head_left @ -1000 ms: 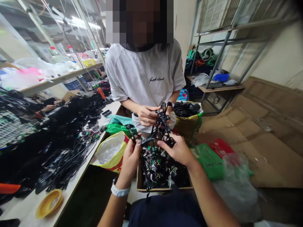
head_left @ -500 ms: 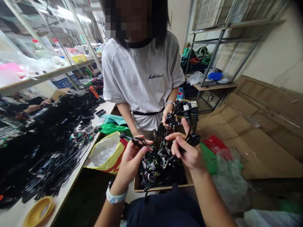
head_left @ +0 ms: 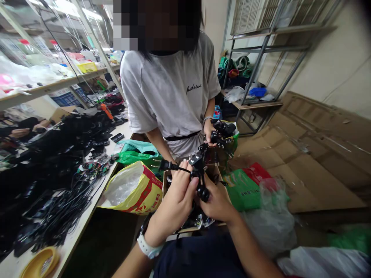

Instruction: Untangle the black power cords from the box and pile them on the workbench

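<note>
My left hand (head_left: 175, 199) is closed on black power cords, and a two-pin plug (head_left: 165, 165) sticks out to the left past its fingers. Against it, my right hand (head_left: 217, 199) closes around the same bunch of power cords (head_left: 197, 175); its fingertips are partly hidden behind the cords. A second plug (head_left: 195, 158) points up above my hands. Both hands are over a cardboard box (head_left: 218, 170) containing circuit boards and cords. Across from me, a co-worker's hand (head_left: 208, 131) grips another bunch of black plugs (head_left: 223, 129).
On the left, a long table (head_left: 84, 216) bears piles of black parts, cords and a yellow dish (head_left: 39, 264). A yellow sack (head_left: 130, 189) stands between table and box. Green bags (head_left: 242, 191) and flattened cardboard (head_left: 313, 166) lie to the right, below a metal shelf (head_left: 261, 58).
My hands were apart, the left with one cord and the right with a raised bunch. Now they are together, lower, with the cords gathered between them. The co-worker's bunch remains held.
</note>
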Action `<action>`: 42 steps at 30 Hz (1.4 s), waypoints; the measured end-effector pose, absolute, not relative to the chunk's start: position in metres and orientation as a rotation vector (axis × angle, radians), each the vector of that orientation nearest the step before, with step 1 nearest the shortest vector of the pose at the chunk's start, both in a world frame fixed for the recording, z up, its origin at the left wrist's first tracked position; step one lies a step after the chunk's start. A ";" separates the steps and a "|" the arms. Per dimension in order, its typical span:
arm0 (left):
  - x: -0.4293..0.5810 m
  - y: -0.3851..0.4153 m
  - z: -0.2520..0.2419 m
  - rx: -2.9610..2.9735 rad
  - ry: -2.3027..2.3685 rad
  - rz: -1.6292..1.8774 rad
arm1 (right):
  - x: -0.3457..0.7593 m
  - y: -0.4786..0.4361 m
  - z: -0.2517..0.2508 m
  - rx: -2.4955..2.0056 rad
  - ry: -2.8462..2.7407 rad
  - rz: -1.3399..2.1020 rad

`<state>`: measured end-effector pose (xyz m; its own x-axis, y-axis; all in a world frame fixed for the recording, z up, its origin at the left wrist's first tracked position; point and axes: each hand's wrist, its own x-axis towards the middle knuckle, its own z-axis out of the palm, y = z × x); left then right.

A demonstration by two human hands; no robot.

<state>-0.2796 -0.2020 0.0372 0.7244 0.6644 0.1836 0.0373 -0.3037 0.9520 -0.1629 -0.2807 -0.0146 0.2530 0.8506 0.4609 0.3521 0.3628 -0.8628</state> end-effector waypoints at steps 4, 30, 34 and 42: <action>-0.285 -0.188 0.052 2.088 0.408 0.608 | -0.163 -0.284 -0.002 -1.260 -1.161 0.557; -0.247 -0.113 -0.091 1.728 0.867 0.389 | -0.125 -0.326 0.020 -0.601 -0.385 0.594; -0.250 -0.133 -0.105 1.679 0.945 0.370 | -0.122 -0.329 0.022 -0.435 -0.353 0.558; -0.275 -0.151 -0.063 1.885 0.741 0.397 | -0.123 -0.334 0.015 -0.425 -0.437 0.499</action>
